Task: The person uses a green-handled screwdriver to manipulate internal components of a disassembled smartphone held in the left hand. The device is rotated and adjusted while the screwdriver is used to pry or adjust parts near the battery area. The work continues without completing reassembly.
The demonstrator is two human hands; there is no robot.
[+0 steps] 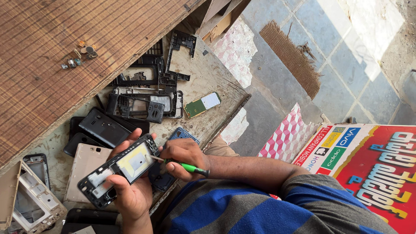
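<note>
Looks like the teardown stage: the left hand (130, 190) is cradling an opened phone frame (119, 169), fingers curling around its edges, just off the tabletop's (208, 73) near edge. The right hand (184, 158) is pinching a green-handled screwdriver (184, 166), tip touching the frame's right end. Next bit probably needs a steady tip and light twisting. Other phone shells (143, 104) are lying further back.
</note>
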